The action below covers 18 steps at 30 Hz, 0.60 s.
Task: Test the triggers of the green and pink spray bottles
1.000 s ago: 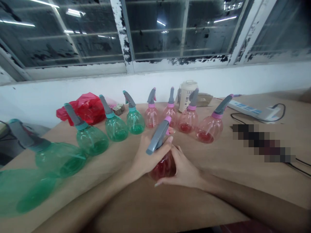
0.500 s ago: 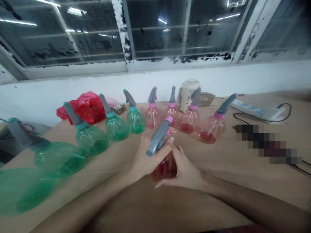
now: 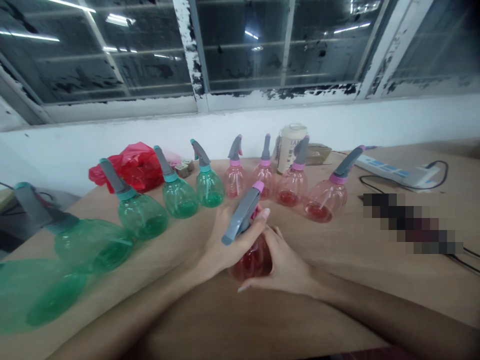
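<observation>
A clear red spray bottle (image 3: pixel 249 265) with a grey and pink trigger head (image 3: pixel 243 212) stands on the table in front of me. My left hand (image 3: pixel 228 242) is closed around its neck, just under the head, with the thumb along the near side. My right hand (image 3: pixel 287 262) wraps the right side of the bottle's body, thumb low at the front and fingers behind. The far fingers of both hands are partly hidden by the bottle and its head.
Several green spray bottles (image 3: pixel 140 220) curve along the left, and several pink ones (image 3: pixel 324 200) along the back and right. Behind them are a red plastic bag (image 3: pixel 137 165), a cream cup (image 3: pixel 292 147) and a white power strip (image 3: pixel 397 172). A cable and a blurred-out object lie at right.
The trigger head has shifted slightly toward me and to the left, with my left hand still around the neck. My right hand has hardly moved.
</observation>
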Motion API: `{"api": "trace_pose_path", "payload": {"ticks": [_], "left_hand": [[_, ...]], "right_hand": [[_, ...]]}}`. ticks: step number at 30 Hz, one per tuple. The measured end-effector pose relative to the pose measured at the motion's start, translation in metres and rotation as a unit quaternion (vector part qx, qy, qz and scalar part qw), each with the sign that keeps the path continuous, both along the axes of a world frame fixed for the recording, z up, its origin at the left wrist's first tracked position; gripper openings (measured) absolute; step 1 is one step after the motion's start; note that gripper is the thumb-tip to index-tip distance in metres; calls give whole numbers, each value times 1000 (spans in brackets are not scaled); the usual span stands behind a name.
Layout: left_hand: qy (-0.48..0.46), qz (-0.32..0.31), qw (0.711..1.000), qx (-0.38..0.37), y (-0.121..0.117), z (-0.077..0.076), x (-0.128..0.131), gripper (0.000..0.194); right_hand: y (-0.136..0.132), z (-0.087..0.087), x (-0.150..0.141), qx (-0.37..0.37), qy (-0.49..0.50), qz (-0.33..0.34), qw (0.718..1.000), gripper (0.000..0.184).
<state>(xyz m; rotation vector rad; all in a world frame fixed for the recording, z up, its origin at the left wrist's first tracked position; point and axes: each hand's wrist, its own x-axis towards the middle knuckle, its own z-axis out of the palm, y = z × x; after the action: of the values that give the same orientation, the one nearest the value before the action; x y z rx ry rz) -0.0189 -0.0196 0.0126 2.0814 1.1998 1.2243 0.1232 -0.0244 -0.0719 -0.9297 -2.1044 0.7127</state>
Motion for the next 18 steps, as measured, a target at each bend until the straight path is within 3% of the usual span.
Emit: {"api": "trace_pose_path", "payload": {"ticks": [3,7,10,18], "left_hand": [[12,3,1000,13,0,0,0,26],[-14,-22,1000,-9,2,-2,-1,8],[-36,-37,998,-24,2,-4,-1,14],[-19,-24,1000,-4,1,-8,-2,19]], "right_hand": [[0,0,0,-4,-5,-1,1000,104],[0,0,-1,13,0,2,1000,99],[-1,0,-1,-3,4,-9,1000,92],[0,-4,0,-2,7,-4,1000,98]]}}
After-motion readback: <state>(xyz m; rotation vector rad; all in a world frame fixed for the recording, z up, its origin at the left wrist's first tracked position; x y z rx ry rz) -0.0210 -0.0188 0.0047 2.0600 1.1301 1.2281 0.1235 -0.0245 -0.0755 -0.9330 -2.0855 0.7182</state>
